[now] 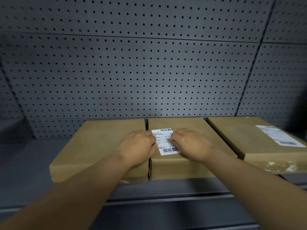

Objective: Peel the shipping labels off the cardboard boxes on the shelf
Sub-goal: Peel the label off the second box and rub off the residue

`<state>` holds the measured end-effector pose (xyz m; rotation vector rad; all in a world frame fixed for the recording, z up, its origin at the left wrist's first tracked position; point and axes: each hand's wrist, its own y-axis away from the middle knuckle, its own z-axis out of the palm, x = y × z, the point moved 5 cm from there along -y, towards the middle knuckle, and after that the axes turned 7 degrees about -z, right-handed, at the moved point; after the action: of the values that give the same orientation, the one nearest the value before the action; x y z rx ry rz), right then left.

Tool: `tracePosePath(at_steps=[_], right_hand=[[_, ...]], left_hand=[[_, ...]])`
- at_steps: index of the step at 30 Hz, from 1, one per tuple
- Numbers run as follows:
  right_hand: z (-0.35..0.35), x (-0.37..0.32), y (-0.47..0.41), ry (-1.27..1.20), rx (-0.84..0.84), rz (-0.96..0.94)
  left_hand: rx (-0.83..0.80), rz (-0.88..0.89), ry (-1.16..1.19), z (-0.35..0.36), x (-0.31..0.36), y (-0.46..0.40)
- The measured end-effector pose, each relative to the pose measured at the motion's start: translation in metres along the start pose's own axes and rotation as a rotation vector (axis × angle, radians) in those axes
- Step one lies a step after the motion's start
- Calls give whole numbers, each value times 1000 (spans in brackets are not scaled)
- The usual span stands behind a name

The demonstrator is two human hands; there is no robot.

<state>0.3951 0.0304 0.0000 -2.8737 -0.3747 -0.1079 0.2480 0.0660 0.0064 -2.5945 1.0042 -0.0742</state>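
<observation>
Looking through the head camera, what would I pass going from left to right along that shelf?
Left cardboard box, with no label showing → left hand → white shipping label on the middle box → right hand → right box → its label.

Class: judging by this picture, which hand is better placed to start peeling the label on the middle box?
Probably the left hand: its fingers curl at the label's left edge. The right hand lies over its right side.
</observation>
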Motion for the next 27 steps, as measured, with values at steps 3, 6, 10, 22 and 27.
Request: tracePosePath(at_steps=[3,6,10,22,27], right_hand=[[-2,0,-3,-15,-24,29],[-7,5,-10,-91,-10,81],[-6,9,-29,-154,-8,111],[10,5,-91,-321,-27,-36],[20,7,-103,-401,-41,-74]], left_hand=[[-21,-1,14,3,-2,-2],[-40,-2,46,5,-5,-4],[-55,-22,121,9,-10,-5],[-35,-109,218,19,-15,-3],[-26,-126,235,17,-15,-3]])
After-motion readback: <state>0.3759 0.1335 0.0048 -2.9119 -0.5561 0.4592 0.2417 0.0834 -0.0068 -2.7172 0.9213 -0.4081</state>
